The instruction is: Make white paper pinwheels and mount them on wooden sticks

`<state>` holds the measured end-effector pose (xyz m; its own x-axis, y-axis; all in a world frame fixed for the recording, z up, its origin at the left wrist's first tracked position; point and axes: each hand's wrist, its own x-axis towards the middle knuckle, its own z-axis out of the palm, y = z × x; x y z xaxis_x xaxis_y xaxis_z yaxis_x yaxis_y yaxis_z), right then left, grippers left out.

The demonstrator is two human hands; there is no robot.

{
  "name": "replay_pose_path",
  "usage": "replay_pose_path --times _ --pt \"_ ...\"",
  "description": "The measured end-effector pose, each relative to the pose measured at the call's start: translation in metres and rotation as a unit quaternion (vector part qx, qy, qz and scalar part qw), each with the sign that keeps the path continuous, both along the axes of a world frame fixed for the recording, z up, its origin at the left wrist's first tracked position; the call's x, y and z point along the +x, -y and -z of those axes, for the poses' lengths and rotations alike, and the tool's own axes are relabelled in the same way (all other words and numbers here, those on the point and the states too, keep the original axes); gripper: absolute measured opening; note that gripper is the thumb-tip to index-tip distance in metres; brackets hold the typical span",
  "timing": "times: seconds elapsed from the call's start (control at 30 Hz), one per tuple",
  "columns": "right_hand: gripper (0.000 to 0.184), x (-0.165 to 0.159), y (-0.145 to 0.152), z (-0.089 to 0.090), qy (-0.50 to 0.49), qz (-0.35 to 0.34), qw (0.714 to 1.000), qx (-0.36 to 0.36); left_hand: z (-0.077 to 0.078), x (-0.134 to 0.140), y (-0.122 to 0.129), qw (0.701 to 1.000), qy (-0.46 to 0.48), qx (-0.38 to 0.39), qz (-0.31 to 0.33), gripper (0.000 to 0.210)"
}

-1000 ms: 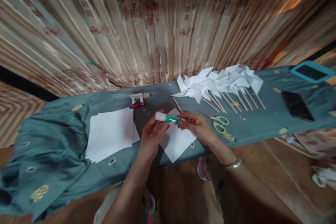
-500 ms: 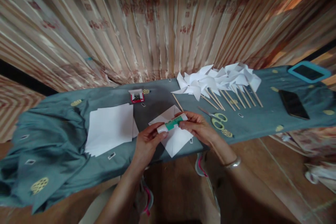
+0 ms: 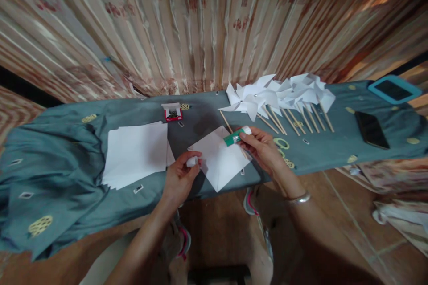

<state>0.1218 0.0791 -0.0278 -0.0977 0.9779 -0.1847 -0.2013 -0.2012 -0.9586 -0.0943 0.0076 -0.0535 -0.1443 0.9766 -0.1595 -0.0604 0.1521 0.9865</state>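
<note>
My right hand [image 3: 265, 149] is closed around a green and white glue stick [image 3: 234, 137], tilted above a white paper square [image 3: 217, 164] with crease lines. Pinched in my left hand [image 3: 180, 176] is the white cap [image 3: 191, 161], apart from the glue stick, at the paper's left side. A thin wooden stick [image 3: 226, 121] lies at the paper's far edge and passes behind the glue stick. Green-handled scissors [image 3: 281, 143] rest just beyond my right hand, which partly hides them.
Left of my hands lies a stack of white paper [image 3: 135, 153]. A small open red box [image 3: 173, 113] stands behind it. Several paper pinwheels [image 3: 257, 98] on sticks line the back. A phone [image 3: 372, 130] and a blue-framed device [image 3: 394, 89] lie rightward on the cloth-covered table [image 3: 200, 109].
The cap has come off the glue stick. My hands have moved apart, the left keeping the cap and the right taking the glue stick to the right. The view has shifted slightly.
</note>
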Motion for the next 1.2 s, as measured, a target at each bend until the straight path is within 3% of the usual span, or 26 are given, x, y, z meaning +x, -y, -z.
replay_pose_path --times 0.1,0.3,0.53,0.83,1.07,1.2 --pt "0.039 0.007 0.0 0.004 0.06 0.018 0.997 0.045 0.005 0.001 0.005 0.984 -0.15 0.093 0.04 0.021" --pt "0.032 0.01 0.007 0.005 0.222 -0.054 0.963 0.142 0.014 0.013 0.007 0.906 -0.325 0.242 0.124 0.017" --pt "0.031 0.006 0.013 0.001 0.329 -0.098 0.916 0.209 0.016 0.018 0.004 0.827 -0.448 0.294 0.173 0.02" --pt "0.032 0.006 0.015 0.0 0.381 -0.106 0.889 0.229 0.015 0.018 0.003 0.804 -0.49 0.27 0.201 0.021" --pt "0.032 -0.005 0.023 -0.011 0.445 -0.113 0.85 0.257 0.012 0.02 0.003 0.797 -0.505 0.251 0.218 0.02" --pt "0.032 -0.011 0.026 -0.01 0.418 -0.123 0.865 0.248 0.011 0.021 0.003 0.789 -0.516 0.25 0.221 0.021"
